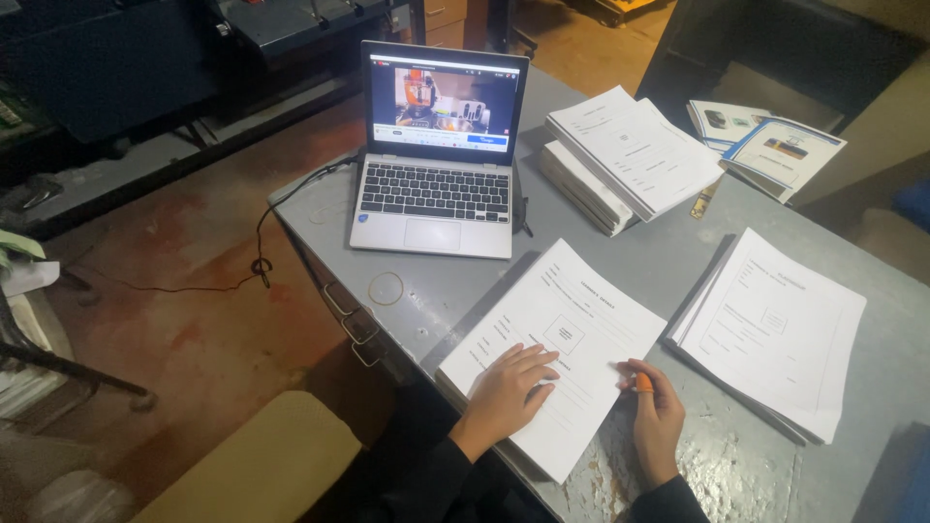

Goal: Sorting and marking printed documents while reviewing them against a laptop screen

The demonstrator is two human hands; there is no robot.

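Reddish, worn concrete floor (194,320) spreads to the left of a grey metal desk (678,242) with scuffed paint near its front edge, seen from the head camera looking down. Nearest the person, a white printed paper stack (572,329) lies at an angle on the desk, its lower part under both hands. The left hand (506,387) rests flat on the top sheet with fingers spread and holding nothing. The right hand (657,412) sits at the stack's right edge, fingers curled loosely, with a small orange cap (643,383) on one fingertip that touches the paper. Just to the right, apart from the first stack, lies a second white paper stack (775,329). Farther back stands an open silver laptop (438,165) with its screen lit, a black cable (281,213) running from its left side down to the floor. Beside the laptop, to the right, a thicker pile of white booklets (625,155) rests, and beyond it some blue-edged printed leaflets (775,145). A tan chair seat (262,465) shows at lower left.
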